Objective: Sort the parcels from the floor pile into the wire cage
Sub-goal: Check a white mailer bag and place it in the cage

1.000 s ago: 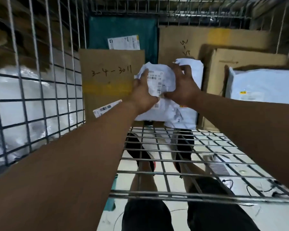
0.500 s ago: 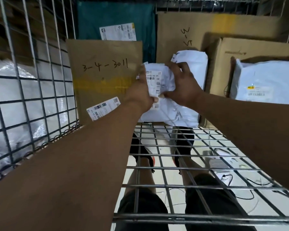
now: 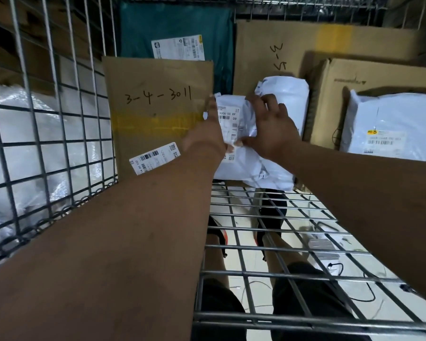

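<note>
Gripping white parcel (image 3: pixel 234 112) | left hand (image 3: pixel 207 136) curled round its left edge | right hand (image 3: pixel 272 129) fingers spread, pinching it

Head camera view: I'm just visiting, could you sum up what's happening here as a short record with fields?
Place: inside a wire cage, over its mesh floor
Held item: small white parcel with a barcode label
Left hand: grips the parcel's left edge
Right hand: holds its right side, fingers spread over it
Left neighbour: cardboard box marked 3-4-3011, upright
Behind: taller white bag, standing
Far right: white mailer in front of a brown carton
Released: not yet
</note>
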Tool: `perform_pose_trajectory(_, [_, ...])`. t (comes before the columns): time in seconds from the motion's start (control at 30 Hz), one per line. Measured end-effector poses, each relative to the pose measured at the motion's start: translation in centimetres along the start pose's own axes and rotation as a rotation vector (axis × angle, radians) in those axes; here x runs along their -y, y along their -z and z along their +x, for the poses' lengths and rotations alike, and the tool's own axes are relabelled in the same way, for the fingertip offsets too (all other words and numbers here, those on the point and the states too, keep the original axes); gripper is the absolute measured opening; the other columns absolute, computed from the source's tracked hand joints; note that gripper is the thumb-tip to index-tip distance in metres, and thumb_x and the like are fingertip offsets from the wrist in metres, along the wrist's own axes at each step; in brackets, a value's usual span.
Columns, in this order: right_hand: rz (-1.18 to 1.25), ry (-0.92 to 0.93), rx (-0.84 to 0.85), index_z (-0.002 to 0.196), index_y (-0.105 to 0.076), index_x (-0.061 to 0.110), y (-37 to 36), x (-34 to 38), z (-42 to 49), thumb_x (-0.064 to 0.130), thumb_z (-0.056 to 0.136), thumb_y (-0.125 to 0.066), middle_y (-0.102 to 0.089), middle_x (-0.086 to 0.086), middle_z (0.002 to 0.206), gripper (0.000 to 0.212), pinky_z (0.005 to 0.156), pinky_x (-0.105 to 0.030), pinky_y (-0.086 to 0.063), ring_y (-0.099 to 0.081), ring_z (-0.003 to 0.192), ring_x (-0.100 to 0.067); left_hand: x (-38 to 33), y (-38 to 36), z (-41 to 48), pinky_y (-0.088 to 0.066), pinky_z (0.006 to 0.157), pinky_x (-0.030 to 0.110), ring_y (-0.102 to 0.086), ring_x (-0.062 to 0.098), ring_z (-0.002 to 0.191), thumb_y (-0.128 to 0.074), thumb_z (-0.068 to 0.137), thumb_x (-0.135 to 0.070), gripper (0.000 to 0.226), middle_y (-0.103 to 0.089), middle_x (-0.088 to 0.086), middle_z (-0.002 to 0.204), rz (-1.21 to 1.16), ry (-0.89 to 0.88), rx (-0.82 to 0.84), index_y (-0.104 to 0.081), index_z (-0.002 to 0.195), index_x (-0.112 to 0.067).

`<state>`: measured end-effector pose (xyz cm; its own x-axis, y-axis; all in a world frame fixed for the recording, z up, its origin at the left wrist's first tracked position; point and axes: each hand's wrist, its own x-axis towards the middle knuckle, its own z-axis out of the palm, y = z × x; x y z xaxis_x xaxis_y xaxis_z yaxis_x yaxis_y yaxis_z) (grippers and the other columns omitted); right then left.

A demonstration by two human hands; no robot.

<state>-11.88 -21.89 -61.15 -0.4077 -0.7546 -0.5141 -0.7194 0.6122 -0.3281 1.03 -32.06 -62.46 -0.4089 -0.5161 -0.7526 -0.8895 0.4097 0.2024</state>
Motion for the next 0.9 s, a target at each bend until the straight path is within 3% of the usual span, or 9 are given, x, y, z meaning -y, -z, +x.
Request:
perform_pose_trajectory(0.13, [-0.057,-0.022,0.01,0.157,-0.026,0.022,0.1,0.3,-0.1,0.052,0.073,-0.086,-0.037,-0.014,0.149,0.108,0.09,-0.053,-0.05,-0.045,0.124,-0.042,-0.1,-0.9,-0.7,-0.053,0.078,0.042,-0.067,0.032,0.099,-0.079,0.087,-0.032,0.125,-0.068,0.014,0.116,0.006,0.012,-0.057,0.024,0.159,-0.021])
perform_pose_trajectory(0.23, [-0.067,-0.035,0.043,0.159,-0.021,0.025,0.1,0.4,-0.2,0.053,0.074,-0.084,-0.033,-0.013,0.153,0.11,0.094,-0.054,-0.048,-0.042,0.128,-0.042,-0.1,-1.6,-0.8,-0.055,0.088,0.046,-0.067,0.033,0.103,-0.079,0.088,-0.032,0.125,-0.068,0.015,0.12,-0.044,0.042,-0.064,0.024,0.159,-0.025])
perform_pose_trajectory(0.37, [-0.084,-0.037,0.038,0.16,-0.018,0.027,0.9,0.5,-0.2,0.054,0.074,-0.083,-0.029,-0.016,0.156,0.111,0.101,-0.054,-0.044,-0.037,0.134,-0.042,-0.3,0.5,-0.1,-0.049,0.103,0.052,-0.059,0.035,0.123,-0.088,0.065,-0.051,0.134,-0.06,0.015,0.138,-0.134,0.076,0.126,-0.001,0.163,-0.024])
perform_pose_trajectory(0.47, [-0.069,0.007,0.008,0.16,-0.024,0.025,1.8,0.9,-0.8,0.051,0.078,-0.08,-0.027,-0.017,0.158,0.103,0.105,-0.053,-0.041,-0.034,0.137,-0.042,-0.4,2.4,-0.8,-0.055,0.095,0.051,-0.064,0.032,0.11,-0.073,0.048,-0.061,0.124,-0.065,0.011,0.128,-0.098,0.055,0.104,-0.023,0.157,-0.028])
perform_pose_trajectory(0.6, [-0.082,0.078,0.008,0.159,-0.029,0.026,3.7,1.7,-1.2,0.041,0.082,-0.074,-0.028,-0.014,0.16,0.089,0.107,-0.053,-0.042,-0.033,0.139,-0.042,-0.5,4.4,-2.7,-0.053,0.096,0.051,-0.059,0.036,0.119,-0.088,0.064,-0.053,0.124,-0.055,0.015,0.136,-0.114,-0.018,-0.073,-0.013,0.16,-0.031])
perform_pose_trajectory(0.7, [-0.088,0.135,0.025,0.159,-0.026,0.03,5.8,2.9,-1.0,0.041,0.078,-0.063,-0.032,-0.01,0.16,0.09,0.106,-0.056,-0.042,-0.03,0.143,-0.039,-0.7,6.4,-4.6,-0.051,0.099,0.049,-0.054,0.036,0.124,-0.082,0.075,-0.046,0.102,-0.047,0.016,0.144,-0.093,-0.054,-0.131,-0.025,0.158,-0.032])
perform_pose_trajectory(0.8, [-0.109,0.206,0.04,0.16,-0.024,0.029,8.7,5.0,-1.1,0.031,0.086,-0.071,-0.029,-0.015,0.159,0.088,0.108,-0.051,-0.04,-0.031,0.143,-0.041,-0.6,8.6,-7.2,-0.049,0.102,0.048,-0.05,0.037,0.129,-0.074,0.085,-0.029,0.09,-0.034,0.017,0.15,-0.078,-0.027,-0.207,-0.023,0.16,-0.033])
perform_pose_trajectory(0.9, [-0.085,0.299,0.041,0.162,-0.02,0.029,12.0,8.3,-1.4,0.027,0.09,-0.07,-0.026,-0.017,0.158,0.088,0.106,-0.049,-0.042,-0.036,0.138,-0.045,-0.2,11.6,-10.0,-0.049,0.1,0.044,-0.049,0.035,0.131,-0.067,0.091,-0.031,0.082,-0.039,0.014,0.15,-0.091,0.036,-0.317,-0.023,0.161,-0.034])
